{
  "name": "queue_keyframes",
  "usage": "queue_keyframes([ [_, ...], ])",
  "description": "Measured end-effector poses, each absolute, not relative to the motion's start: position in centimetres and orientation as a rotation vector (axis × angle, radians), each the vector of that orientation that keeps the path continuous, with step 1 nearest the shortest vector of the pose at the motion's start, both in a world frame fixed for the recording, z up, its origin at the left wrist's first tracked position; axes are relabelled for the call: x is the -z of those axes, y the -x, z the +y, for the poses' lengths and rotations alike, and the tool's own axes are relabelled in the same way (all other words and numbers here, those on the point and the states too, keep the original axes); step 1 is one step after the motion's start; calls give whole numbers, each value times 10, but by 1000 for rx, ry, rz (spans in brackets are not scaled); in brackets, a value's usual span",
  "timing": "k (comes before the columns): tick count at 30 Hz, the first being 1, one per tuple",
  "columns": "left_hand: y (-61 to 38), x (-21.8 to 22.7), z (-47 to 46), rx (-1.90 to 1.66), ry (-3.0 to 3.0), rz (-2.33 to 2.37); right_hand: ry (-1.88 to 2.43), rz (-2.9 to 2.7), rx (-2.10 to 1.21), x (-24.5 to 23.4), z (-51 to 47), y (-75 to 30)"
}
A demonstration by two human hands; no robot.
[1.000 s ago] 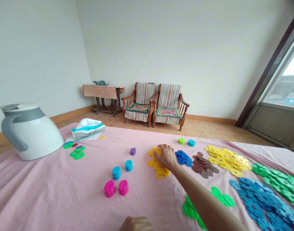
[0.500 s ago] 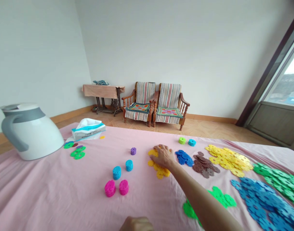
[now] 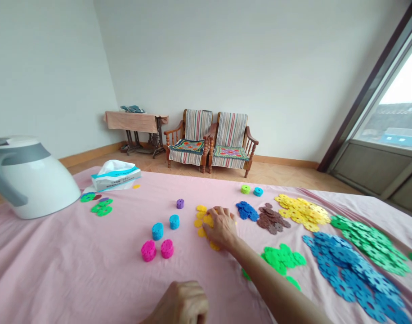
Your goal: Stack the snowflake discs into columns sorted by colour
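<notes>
My right hand (image 3: 222,227) rests palm down, fingers a little bent and apart, over a small spread of orange-yellow flower-shaped plastic discs (image 3: 199,222). It covers part of them. Low in the view, above the cloth, my left hand (image 3: 184,300) has its fingers curled in; whatever may be inside is hidden. Between the hands and the left side stand small stacks of the same kind of disc: two pink stacks (image 3: 148,250), two light-blue stacks (image 3: 157,231) and a purple stack (image 3: 180,204). Bright green discs (image 3: 283,258) lie partly behind my right forearm.
Right of my hand lie piles of dark blue (image 3: 247,210), brown (image 3: 272,220), yellow (image 3: 303,211), green (image 3: 371,245) and blue discs (image 3: 354,274). Lime (image 3: 245,189) and light-blue (image 3: 258,191) stacks stand farther back. At left are a white jug (image 3: 40,180) and a tissue pack (image 3: 116,177).
My right hand has shifted on the orange-yellow discs, uncovering some on its left side. My left hand has come farther into view from below. The whole view has swung slightly right.
</notes>
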State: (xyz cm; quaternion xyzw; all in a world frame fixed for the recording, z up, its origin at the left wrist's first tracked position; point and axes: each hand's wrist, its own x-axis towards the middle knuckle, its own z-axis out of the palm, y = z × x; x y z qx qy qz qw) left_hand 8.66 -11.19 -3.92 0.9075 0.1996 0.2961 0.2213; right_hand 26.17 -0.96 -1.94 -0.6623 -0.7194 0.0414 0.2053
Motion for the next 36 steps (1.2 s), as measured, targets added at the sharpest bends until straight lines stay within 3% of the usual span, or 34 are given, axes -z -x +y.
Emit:
queue_keyframes([
  [9, -88, 24, -115, -720, -2525, 654, 1649, -1848, -91, -1, -57, -303],
  [17, -89, 25, -112, -699, -2558, 625, 1501, -2222, -65, 5, -128, -325],
  [27, -87, 31, -108, -708, -2596, 586, 1680, -2190, 137, 17, -124, -360],
  [36, -87, 32, -106, -738, -2586, 537, 1572, -1985, -1, 4, -107, -341],
])
